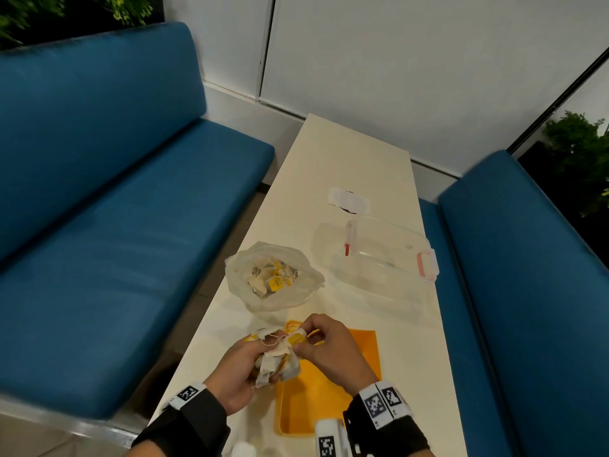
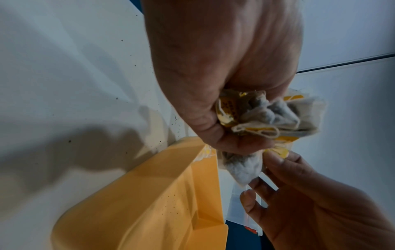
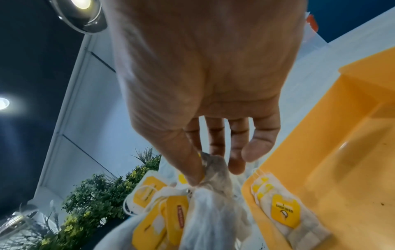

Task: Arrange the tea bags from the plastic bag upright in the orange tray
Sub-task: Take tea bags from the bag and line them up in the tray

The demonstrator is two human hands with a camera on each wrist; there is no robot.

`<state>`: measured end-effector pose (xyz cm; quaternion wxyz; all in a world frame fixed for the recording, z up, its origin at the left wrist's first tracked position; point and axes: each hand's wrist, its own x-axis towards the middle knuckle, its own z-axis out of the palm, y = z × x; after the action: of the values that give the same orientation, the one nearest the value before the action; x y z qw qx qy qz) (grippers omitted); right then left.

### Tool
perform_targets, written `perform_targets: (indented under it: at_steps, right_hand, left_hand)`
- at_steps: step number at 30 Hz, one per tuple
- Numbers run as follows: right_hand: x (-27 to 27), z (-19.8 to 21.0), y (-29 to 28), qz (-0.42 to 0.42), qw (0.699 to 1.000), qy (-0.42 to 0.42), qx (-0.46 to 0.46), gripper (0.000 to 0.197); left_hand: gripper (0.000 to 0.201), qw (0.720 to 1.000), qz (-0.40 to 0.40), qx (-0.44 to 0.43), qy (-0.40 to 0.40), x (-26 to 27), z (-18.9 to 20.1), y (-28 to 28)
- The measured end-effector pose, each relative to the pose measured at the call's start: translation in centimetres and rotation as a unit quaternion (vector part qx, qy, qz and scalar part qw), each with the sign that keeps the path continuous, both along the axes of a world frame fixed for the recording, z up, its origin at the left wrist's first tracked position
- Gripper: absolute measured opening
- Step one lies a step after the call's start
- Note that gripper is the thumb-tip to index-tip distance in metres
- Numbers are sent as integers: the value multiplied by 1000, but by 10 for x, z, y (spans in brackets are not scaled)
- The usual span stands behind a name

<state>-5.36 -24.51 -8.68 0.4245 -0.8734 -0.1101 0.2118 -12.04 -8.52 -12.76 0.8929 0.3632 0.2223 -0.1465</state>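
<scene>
My left hand (image 1: 260,361) grips a crumpled bunch of tea bags (image 1: 276,361) with yellow tags, held just above the near-left part of the orange tray (image 1: 333,397). My right hand (image 1: 301,339) pinches one tea bag at the top of the bunch between thumb and forefinger (image 3: 192,170). The wrist views show the bunch (image 2: 269,116) in my left hand (image 2: 213,132) and the pinched bag (image 3: 213,167). A short row of tea bags (image 3: 282,213) leans against one end wall of the tray (image 3: 346,152). The open plastic bag (image 1: 273,282) beyond holds more.
A clear plastic box (image 1: 379,258) with pink clips lies at the right of the narrow white table (image 1: 349,159). White paper (image 1: 349,197) lies farther back. Blue bench seats (image 1: 115,225) run along both sides. A white object (image 1: 244,451) sits at the near edge.
</scene>
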Motion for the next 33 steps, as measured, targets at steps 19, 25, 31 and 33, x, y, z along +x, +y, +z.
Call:
perform_targets:
  at_steps: [19,25,31,33]
  right_hand:
    - [0,-21,-44,-53,993,-45,-92,15]
    - [-6,-38,-44,-33,994,83,-54,12]
    - [2,-57,-29,-23,987,152,-47,15]
    - [7,-60,-23,-27,983,171,-52,18]
  left_hand:
    - [17,997,26,-12,65,-14,-11,13]
    - [20,997,31,-18,75,-15,-11,15]
    - [19,996,36,-22,79,-17,-11,14]
    - [17,996,37,-26,80,-17,-9,13]
